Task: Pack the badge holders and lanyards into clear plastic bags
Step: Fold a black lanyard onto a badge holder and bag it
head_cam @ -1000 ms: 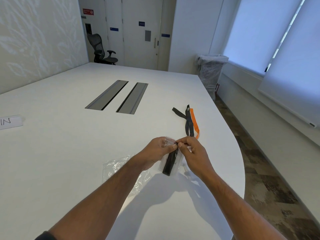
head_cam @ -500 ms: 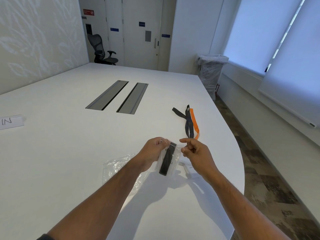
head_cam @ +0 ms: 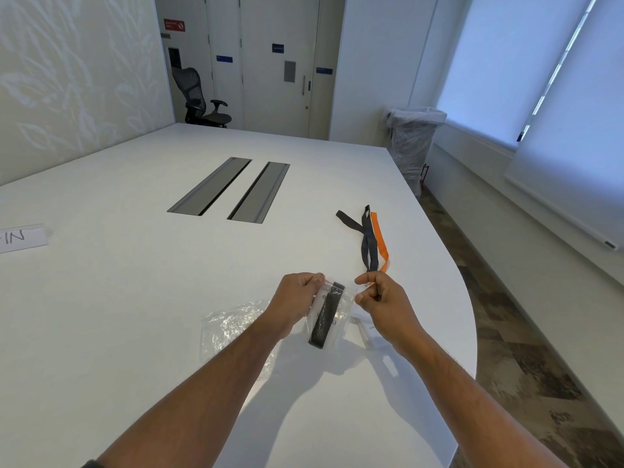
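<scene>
My left hand (head_cam: pixel 296 300) pinches the top left corner of a small clear plastic bag (head_cam: pixel 339 310) that hangs above the white table (head_cam: pixel 135 298). Inside the bag sits a folded black lanyard (head_cam: pixel 327 319) against a badge holder. My right hand (head_cam: pixel 380 298) is just right of the bag with its fingers curled and nothing plainly held between them. Loose black and orange lanyards (head_cam: pixel 371 241) lie on the table beyond my right hand. More clear bags (head_cam: pixel 229 327) lie crumpled under my left forearm. A white badge holder (head_cam: pixel 369 332) lies partly hidden below my right hand.
Two grey cable hatches (head_cam: pixel 229 190) are set into the middle of the table. A paper label (head_cam: pixel 22 238) lies at the far left. The table's curved edge (head_cam: pixel 472 332) runs close on the right, with floor beyond. A lined bin (head_cam: pixel 413 143) stands by the window wall.
My right hand has let go of the bag's top and drawn a little to the right. My left hand keeps the bag, which now hangs tilted from its corner.
</scene>
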Motion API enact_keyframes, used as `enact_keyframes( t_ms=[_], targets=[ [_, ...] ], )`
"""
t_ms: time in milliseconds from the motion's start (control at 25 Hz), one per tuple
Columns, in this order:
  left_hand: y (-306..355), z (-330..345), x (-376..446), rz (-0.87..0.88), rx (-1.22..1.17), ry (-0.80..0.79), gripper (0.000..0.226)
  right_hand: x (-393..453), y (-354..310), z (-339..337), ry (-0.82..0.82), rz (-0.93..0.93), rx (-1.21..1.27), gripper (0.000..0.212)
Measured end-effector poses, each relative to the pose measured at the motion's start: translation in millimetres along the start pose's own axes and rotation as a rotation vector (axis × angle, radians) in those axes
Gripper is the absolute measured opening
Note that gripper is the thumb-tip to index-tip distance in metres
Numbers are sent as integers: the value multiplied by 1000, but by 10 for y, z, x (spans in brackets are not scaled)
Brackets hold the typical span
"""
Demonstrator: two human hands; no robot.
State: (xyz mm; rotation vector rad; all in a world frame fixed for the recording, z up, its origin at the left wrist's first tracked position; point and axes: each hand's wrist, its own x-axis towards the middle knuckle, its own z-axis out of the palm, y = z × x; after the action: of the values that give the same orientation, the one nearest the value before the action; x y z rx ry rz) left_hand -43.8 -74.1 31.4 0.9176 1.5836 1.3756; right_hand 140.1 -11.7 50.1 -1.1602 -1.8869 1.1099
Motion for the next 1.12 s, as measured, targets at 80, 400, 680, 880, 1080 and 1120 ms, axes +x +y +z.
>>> enact_keyframes(
  t_ms=[80, 400, 680, 880, 1080, 1120],
  targets=[
    [44, -33, -17, -52, -2, -85, 35, 25, -4, -10, 27, 24, 56, 24],
    [-22, -113, -17, -141, 109, -273, 41, 117, 89, -84, 178, 67, 129, 20],
    [-40, -209, 202, -62, 152, -14, 39, 183, 239, -133, 177, 141, 122, 14],
    [-40, -413, 505, -50, 231, 234, 29, 204, 417, -205, 194, 205, 53, 13],
    [-40, -596, 707, -108, 334, 317, 47, 273, 566, -263, 230, 233, -34, 13],
    [-40, -617, 729, -109, 350, 319, 48, 283, 594, -268, 229, 233, -48, 12]
  ],
)
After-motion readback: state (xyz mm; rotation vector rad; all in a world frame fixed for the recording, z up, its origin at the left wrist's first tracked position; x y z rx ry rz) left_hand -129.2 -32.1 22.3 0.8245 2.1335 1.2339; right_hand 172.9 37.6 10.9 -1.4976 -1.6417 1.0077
